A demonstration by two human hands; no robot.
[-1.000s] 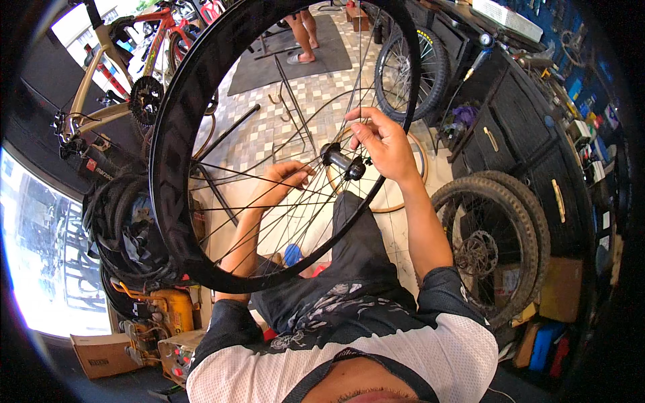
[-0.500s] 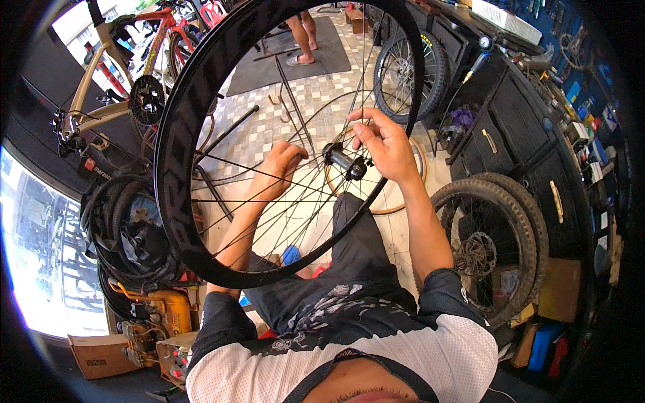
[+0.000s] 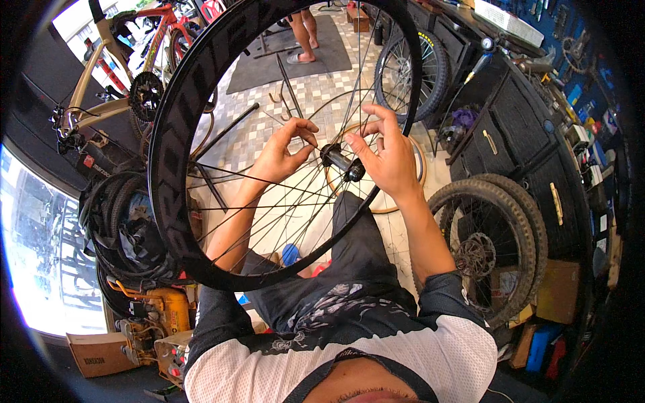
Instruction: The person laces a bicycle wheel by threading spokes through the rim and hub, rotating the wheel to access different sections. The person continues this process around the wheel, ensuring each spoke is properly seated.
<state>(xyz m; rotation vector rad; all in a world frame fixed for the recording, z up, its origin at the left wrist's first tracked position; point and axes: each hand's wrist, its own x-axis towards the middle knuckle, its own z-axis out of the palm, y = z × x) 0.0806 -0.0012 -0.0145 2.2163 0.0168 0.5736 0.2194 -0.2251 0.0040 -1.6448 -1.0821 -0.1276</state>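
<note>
A black bicycle wheel rim (image 3: pixel 180 134) without a tyre stands tilted in front of me, its lower edge over my lap. Thin black spokes (image 3: pixel 269 213) run from its lower and left parts to a black hub (image 3: pixel 342 163) in the middle. Inside the rim, my left hand (image 3: pixel 285 151) is just left of the hub, thumb and fingertips brought together in a pinch; what lies between them is too small to make out. Right of the hub is my right hand (image 3: pixel 386 158), fingers bent but apart, its thumb close to the hub's upper end.
Two knobbly-tyred wheels (image 3: pixel 497 201) lean at the right beside black drawers (image 3: pixel 494 144). Another wheel (image 3: pixel 411 77) stands farther off. Bicycles (image 3: pixel 127 74) and a heap of tyres (image 3: pixel 124 228) fill the left, above a yellow compressor (image 3: pixel 176 312). A person's legs (image 3: pixel 304 33) show beyond the rim.
My left hand has moved up and right, closer to the hub, with its fingertips coming together. My right thumb has dropped toward the hub. The rim has shifted slightly left.
</note>
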